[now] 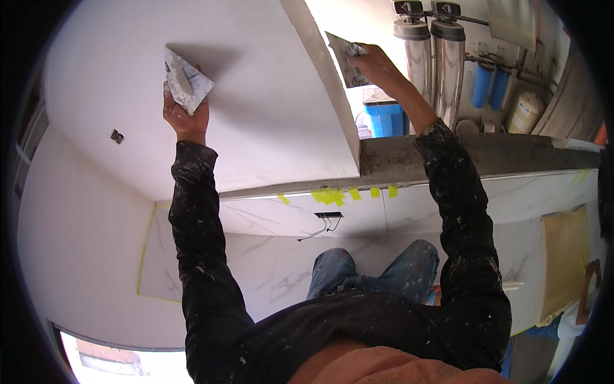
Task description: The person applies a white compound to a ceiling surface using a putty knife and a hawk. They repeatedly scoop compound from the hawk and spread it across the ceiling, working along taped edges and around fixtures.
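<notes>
My left hand [187,120] is closed round a flat, squarish plate [202,80] that carries a lump of white putty [181,82]. It is raised in front of the smooth white wall [268,83], and its shadow falls there. Farther right, my right hand [378,65] grips a broad putty knife [346,63] with a smeared grey blade. The blade stands just past the wall's end edge, over the opening; I cannot tell whether it touches the edge. My fingers cover the knife's handle. White specks dot both dark sleeves.
A grey ledge [396,157] runs below the opening, above marbled panels [256,253] with yellow tape [329,196]. Wires [327,224] hang from a slot there. Beyond the ledge stand tall metal cylinders [419,70], blue filters [491,85] and a blue bin [385,120]. Another person's arm [587,291] shows at far right.
</notes>
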Demonstrator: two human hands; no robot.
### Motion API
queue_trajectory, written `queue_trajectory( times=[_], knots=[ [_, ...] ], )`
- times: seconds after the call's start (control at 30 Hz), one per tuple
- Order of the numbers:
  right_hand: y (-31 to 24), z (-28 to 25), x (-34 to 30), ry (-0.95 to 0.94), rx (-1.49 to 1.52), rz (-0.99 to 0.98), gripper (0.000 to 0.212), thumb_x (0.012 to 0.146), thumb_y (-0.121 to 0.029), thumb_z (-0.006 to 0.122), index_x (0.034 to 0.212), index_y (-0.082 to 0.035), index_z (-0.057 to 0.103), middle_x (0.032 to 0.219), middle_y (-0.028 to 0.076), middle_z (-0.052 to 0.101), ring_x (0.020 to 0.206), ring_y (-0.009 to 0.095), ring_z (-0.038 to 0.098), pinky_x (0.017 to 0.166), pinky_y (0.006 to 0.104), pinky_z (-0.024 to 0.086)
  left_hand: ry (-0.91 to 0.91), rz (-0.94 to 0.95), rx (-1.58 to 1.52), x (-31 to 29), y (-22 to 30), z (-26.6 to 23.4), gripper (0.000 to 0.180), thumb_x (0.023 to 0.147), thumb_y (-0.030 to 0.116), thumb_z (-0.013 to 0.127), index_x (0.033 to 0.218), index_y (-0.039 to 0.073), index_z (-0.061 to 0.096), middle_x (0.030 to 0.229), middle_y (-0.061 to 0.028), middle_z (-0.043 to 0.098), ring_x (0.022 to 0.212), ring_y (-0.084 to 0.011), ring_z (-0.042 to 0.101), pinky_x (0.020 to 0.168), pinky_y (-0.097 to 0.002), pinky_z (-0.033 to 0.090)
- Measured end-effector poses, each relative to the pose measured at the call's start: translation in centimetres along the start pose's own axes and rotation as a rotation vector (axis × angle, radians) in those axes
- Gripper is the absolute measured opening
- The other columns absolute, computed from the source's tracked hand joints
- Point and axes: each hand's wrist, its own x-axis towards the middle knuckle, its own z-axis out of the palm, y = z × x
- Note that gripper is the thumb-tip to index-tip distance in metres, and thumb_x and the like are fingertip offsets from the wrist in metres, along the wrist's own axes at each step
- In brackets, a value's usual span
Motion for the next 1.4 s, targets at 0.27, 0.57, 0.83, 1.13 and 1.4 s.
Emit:
queue_trajectory(
  times=[0.27, 0.57, 0.83, 1.13, 1.4],
  knots=[
    [-0.5, 1.7, 3.0, 0.055, 0.149, -0.226, 0.024, 0.085, -0.014, 0.052, 0.09, 0.007, 0.061, 0.069, 0.013, 0.055, 0.06, 0.015, 0.051, 0.059, 0.0321, 0.045, 0.028, -0.013, 0.003, -0.2, 0.6, -0.4, 0.048, 0.095, 0.03, 0.043, 0.134, 0.002, 0.04, 0.13, -0.0156, 0.049, 0.118, -0.0337, 0.049, 0.104, -0.0428, 0.039],
    [-0.9, 5.1, -8.4, 0.038, -0.294, -0.255, 0.048, 0.085, -0.015, 0.053, 0.131, -0.007, 0.045, 0.117, 0.02, 0.057, 0.106, 0.036, 0.057, 0.091, 0.0423, 0.045, -0.025, -0.02, -0.055, -0.5, 0.4, 0.2, 0.049, 0.093, 0.03, 0.047, 0.132, 0.002, 0.043, 0.13, -0.0153, 0.05, 0.117, -0.0327, 0.05, 0.104, -0.0421, 0.039],
    [0.6, 1.1, -0.5, 0.027, -0.273, -0.105, 0.018, 0.087, -0.015, 0.055, 0.093, 0.0, 0.061, 0.083, 0.02, 0.062, 0.076, 0.029, 0.063, 0.07, 0.0374, 0.052, -0.1, -0.018, -0.034, -0.3, 0.7, -0.4, 0.048, 0.091, 0.027, 0.049, 0.131, 0.0, 0.044, 0.126, -0.0164, 0.053, 0.116, -0.0326, 0.052, 0.104, -0.0415, 0.04],
    [-3.8, 2.0, 2.9, -0.046, 0.04, -0.116, 0.036, 0.08, -0.032, 0.058, 0.088, 0.003, 0.064, 0.091, 0.017, 0.06, 0.077, 0.026, 0.056, 0.075, 0.0367, 0.046, -0.018, -0.003, 0.01, -0.2, 0.4, -0.2, 0.049, 0.091, 0.03, 0.049, 0.131, 0.001, 0.044, 0.127, -0.0165, 0.053, 0.119, -0.0336, 0.049, 0.105, -0.0426, 0.039],
    [-2.6, 4.0, -11.9, -0.07, -0.184, -0.335, 0.058, 0.073, -0.006, 0.054, 0.13, 0.0, 0.046, 0.119, 0.02, 0.049, 0.098, 0.033, 0.059, 0.083, 0.0405, 0.049, 0.12, 0.081, 0.144, -0.3, -0.6, 0.5, 0.065, 0.077, 0.032, 0.069, 0.129, 0.0, 0.046, 0.126, -0.0151, 0.054, 0.119, -0.0332, 0.05, 0.106, -0.0435, 0.038]
  ],
)
